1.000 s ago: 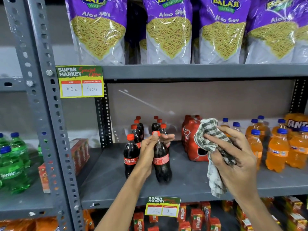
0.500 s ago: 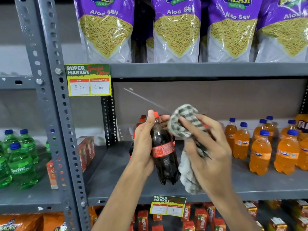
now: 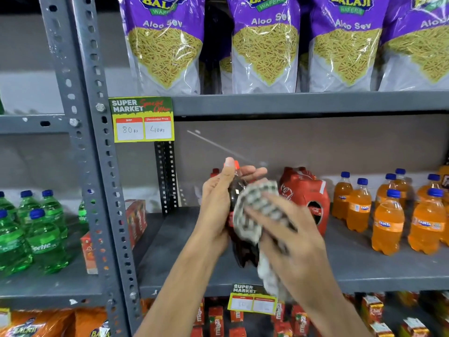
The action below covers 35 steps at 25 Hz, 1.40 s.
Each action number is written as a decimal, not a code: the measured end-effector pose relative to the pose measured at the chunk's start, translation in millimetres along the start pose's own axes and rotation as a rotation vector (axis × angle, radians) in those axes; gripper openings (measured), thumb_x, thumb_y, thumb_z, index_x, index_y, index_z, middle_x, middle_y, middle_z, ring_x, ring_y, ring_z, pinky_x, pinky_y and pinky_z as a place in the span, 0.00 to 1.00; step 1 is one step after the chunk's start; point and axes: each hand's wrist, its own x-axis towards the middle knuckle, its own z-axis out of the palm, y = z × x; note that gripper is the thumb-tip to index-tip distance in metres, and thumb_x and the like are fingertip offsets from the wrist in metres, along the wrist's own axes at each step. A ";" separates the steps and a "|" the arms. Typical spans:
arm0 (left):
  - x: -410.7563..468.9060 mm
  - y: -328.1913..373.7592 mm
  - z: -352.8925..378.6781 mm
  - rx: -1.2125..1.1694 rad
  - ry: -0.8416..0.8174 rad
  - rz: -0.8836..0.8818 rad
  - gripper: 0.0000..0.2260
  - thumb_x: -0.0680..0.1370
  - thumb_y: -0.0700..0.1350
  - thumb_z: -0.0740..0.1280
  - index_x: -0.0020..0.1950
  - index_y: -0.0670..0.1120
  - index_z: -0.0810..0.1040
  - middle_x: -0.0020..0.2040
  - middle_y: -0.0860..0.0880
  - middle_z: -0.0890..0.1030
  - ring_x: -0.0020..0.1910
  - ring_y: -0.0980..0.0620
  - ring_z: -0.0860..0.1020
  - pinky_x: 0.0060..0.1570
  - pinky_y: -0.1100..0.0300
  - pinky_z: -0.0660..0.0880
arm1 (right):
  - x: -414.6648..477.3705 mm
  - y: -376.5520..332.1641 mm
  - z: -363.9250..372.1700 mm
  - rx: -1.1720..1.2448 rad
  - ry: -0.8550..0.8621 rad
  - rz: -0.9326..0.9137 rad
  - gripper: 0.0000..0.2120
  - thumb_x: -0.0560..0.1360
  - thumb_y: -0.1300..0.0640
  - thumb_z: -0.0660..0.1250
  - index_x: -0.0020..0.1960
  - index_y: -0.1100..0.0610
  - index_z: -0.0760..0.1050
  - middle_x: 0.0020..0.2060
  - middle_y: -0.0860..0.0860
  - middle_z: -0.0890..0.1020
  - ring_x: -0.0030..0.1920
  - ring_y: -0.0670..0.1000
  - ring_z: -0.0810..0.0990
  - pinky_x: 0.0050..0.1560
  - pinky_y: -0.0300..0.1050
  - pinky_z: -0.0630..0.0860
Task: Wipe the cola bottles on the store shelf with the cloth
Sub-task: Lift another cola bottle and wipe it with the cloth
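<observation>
Above the front edge of the grey shelf [image 3: 184, 242], your left hand [image 3: 216, 210] grips the cola bottle [image 3: 239, 190] while your right hand [image 3: 291, 242] presses the checked cloth [image 3: 252, 210] against it.

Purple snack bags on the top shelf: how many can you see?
4 bags, side by side on the top shelf: left, centre-left, centre-right, one cut off at the right edge. More seem tucked behind.
</observation>
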 end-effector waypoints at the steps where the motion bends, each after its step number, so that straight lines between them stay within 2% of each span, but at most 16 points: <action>1: -4.6 -1.0 3.7 0.021 -0.017 -0.018 0.21 0.78 0.57 0.65 0.45 0.40 0.86 0.48 0.39 0.88 0.47 0.44 0.86 0.52 0.50 0.83 | 19.0 -1.6 0.1 0.039 0.037 0.075 0.21 0.78 0.56 0.64 0.70 0.46 0.74 0.69 0.40 0.70 0.57 0.51 0.73 0.64 0.35 0.70; 4: 0.9 4.2 5.7 0.002 -0.046 -0.038 0.21 0.78 0.58 0.64 0.40 0.43 0.85 0.42 0.43 0.88 0.41 0.48 0.86 0.44 0.56 0.84 | 30.8 -12.8 9.5 -0.048 0.015 0.022 0.20 0.78 0.60 0.65 0.68 0.50 0.78 0.70 0.47 0.72 0.57 0.53 0.72 0.65 0.35 0.67; 6: 10.4 13.4 -0.8 -0.029 -0.025 0.003 0.21 0.74 0.58 0.64 0.42 0.40 0.85 0.46 0.41 0.89 0.46 0.46 0.88 0.48 0.57 0.84 | -3.3 -14.2 14.2 -0.204 -0.091 -0.188 0.17 0.77 0.60 0.66 0.64 0.54 0.81 0.70 0.51 0.71 0.57 0.53 0.71 0.64 0.39 0.70; 8: 15.0 16.5 -8.3 -0.038 0.009 0.046 0.23 0.73 0.58 0.64 0.46 0.38 0.83 0.48 0.40 0.89 0.49 0.45 0.88 0.51 0.56 0.83 | -31.5 -8.3 8.5 -0.208 -0.160 -0.272 0.15 0.76 0.59 0.68 0.62 0.54 0.82 0.71 0.51 0.71 0.55 0.52 0.72 0.59 0.43 0.74; 11: 8.5 10.5 -10.2 -0.087 -0.022 0.027 0.22 0.73 0.59 0.65 0.44 0.40 0.84 0.49 0.39 0.88 0.48 0.44 0.87 0.50 0.54 0.84 | -19.1 -4.6 3.3 -0.024 -0.055 -0.110 0.17 0.76 0.58 0.69 0.64 0.51 0.81 0.70 0.49 0.71 0.54 0.52 0.74 0.60 0.39 0.73; 14: 3.3 4.4 -5.6 -0.035 -0.065 -0.034 0.23 0.75 0.62 0.66 0.47 0.42 0.85 0.54 0.40 0.87 0.53 0.41 0.84 0.61 0.45 0.79 | 26.5 -16.1 9.7 0.001 0.090 0.035 0.18 0.78 0.57 0.67 0.67 0.50 0.78 0.69 0.49 0.73 0.55 0.52 0.73 0.64 0.35 0.69; 17: 9.3 10.4 -8.5 -0.039 -0.053 -0.039 0.28 0.77 0.61 0.65 0.53 0.36 0.82 0.53 0.40 0.87 0.54 0.39 0.85 0.60 0.45 0.79 | 20.9 -26.8 18.0 -0.152 -0.023 -0.157 0.17 0.76 0.61 0.69 0.64 0.55 0.81 0.69 0.51 0.73 0.60 0.52 0.69 0.61 0.46 0.73; 19: 13.4 17.2 -15.1 -0.079 -0.001 -0.002 0.25 0.73 0.59 0.65 0.48 0.37 0.82 0.49 0.39 0.88 0.49 0.43 0.87 0.51 0.52 0.83 | -11.9 -20.7 17.2 -0.266 -0.158 -0.361 0.14 0.76 0.60 0.68 0.61 0.56 0.82 0.70 0.51 0.71 0.61 0.51 0.70 0.57 0.48 0.76; 20: 13.8 19.2 -17.9 -0.078 0.023 0.019 0.23 0.72 0.59 0.64 0.46 0.38 0.82 0.47 0.40 0.88 0.47 0.44 0.88 0.48 0.54 0.84 | -23.0 -14.3 13.7 -0.241 -0.196 -0.379 0.14 0.76 0.59 0.68 0.61 0.54 0.82 0.71 0.50 0.70 0.60 0.51 0.71 0.57 0.47 0.77; 22: 11.9 17.8 -18.8 -0.079 0.046 0.020 0.22 0.72 0.59 0.65 0.45 0.40 0.82 0.47 0.40 0.88 0.47 0.44 0.87 0.49 0.54 0.83 | -21.1 -2.6 7.2 -0.090 -0.175 -0.255 0.17 0.76 0.57 0.67 0.65 0.51 0.79 0.71 0.48 0.70 0.58 0.51 0.72 0.62 0.40 0.74; 25: 3.8 5.2 -11.0 -0.045 0.002 -0.075 0.22 0.75 0.60 0.67 0.46 0.41 0.85 0.52 0.39 0.87 0.52 0.42 0.85 0.59 0.45 0.81 | 26.1 -0.1 8.3 0.015 -0.027 -0.009 0.20 0.78 0.56 0.65 0.69 0.49 0.76 0.70 0.48 0.72 0.55 0.52 0.71 0.66 0.31 0.64; 27: 0.3 4.1 -6.7 -0.020 0.012 -0.102 0.20 0.81 0.56 0.64 0.40 0.45 0.87 0.43 0.44 0.87 0.43 0.47 0.86 0.48 0.53 0.84 | 45.9 -9.5 16.1 -0.023 0.004 0.035 0.18 0.79 0.58 0.64 0.68 0.50 0.78 0.70 0.51 0.73 0.55 0.52 0.70 0.66 0.33 0.65; 29: 5.1 5.1 -10.7 -0.006 0.028 -0.065 0.22 0.82 0.54 0.61 0.37 0.45 0.86 0.39 0.46 0.87 0.39 0.50 0.86 0.42 0.58 0.84 | 22.4 -10.1 24.2 -0.133 -0.078 -0.073 0.19 0.78 0.60 0.64 0.68 0.53 0.78 0.72 0.54 0.72 0.57 0.54 0.70 0.66 0.41 0.69; 32: 15.0 8.5 -22.9 -0.033 0.122 0.028 0.20 0.82 0.54 0.61 0.44 0.40 0.83 0.45 0.41 0.88 0.46 0.46 0.87 0.46 0.57 0.84 | -39.7 8.5 22.2 -0.280 -0.296 -0.385 0.16 0.76 0.59 0.65 0.63 0.54 0.77 0.77 0.52 0.66 0.62 0.55 0.72 0.59 0.50 0.77; 33: 15.8 8.7 -24.5 -0.038 0.140 0.042 0.20 0.82 0.54 0.61 0.45 0.40 0.82 0.46 0.41 0.88 0.45 0.46 0.87 0.46 0.58 0.84 | -47.8 18.8 18.4 -0.259 -0.309 -0.405 0.13 0.76 0.58 0.65 0.60 0.55 0.78 0.77 0.50 0.64 0.64 0.54 0.71 0.56 0.49 0.77; 35: 18.7 7.1 -26.5 -0.059 0.161 0.051 0.20 0.81 0.55 0.62 0.45 0.40 0.82 0.46 0.41 0.88 0.45 0.46 0.87 0.46 0.57 0.83 | -39.9 30.9 12.1 -0.144 -0.254 -0.280 0.09 0.77 0.56 0.63 0.56 0.53 0.78 0.74 0.48 0.67 0.63 0.51 0.69 0.56 0.46 0.74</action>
